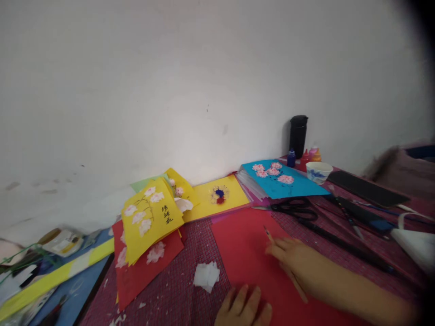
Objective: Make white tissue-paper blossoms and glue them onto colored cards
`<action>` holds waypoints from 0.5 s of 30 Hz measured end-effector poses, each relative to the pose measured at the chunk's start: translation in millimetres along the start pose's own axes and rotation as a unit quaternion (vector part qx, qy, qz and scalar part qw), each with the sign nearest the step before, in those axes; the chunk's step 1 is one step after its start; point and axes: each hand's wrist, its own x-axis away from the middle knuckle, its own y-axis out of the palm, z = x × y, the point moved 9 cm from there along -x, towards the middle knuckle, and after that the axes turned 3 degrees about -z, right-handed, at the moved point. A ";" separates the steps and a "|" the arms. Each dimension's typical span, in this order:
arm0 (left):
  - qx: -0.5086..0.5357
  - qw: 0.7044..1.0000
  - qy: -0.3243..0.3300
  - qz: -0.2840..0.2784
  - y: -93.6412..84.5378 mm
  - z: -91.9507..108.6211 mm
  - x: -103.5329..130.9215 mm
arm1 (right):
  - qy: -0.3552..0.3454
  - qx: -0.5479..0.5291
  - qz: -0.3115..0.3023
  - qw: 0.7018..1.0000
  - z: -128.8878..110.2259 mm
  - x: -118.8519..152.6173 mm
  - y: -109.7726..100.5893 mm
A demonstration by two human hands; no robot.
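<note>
A sheet of red paper (243,246) lies in front of me. My left hand (243,308) rests flat on its near left edge, fingers stretched out. Above the middle of the sheet, my right hand (288,256) is closed around a thin paintbrush (268,234), its fine tip pointing away and to the left; the hand is slightly blurred. No paint mark shows on the red paper. A small pile of white tissue squares (206,276) sits left of the sheet, close to my left hand.
Yellow cards (152,217) with paper flowers are stacked at left. Beyond the red sheet are a yellow sheet with blue and red paint (234,192), a blue flower card (277,183), and black scissors (295,207). A bowl (318,173), paint bottles (291,158) and brushes stand or lie right.
</note>
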 end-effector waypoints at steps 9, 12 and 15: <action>0.034 0.912 -0.263 -0.312 -11.0 -118.7 21.3 | -0.077 0.105 -0.095 0.987 -42.4 -44.2 20.4; 0.075 0.882 -0.362 -0.292 -10.4 -140.6 33.0 | -0.099 0.077 -0.091 0.988 -51.8 -54.4 25.2; 0.126 0.870 -0.407 -0.248 -6.5 -150.0 48.2 | -0.109 0.042 -0.083 0.990 -50.1 -59.7 32.9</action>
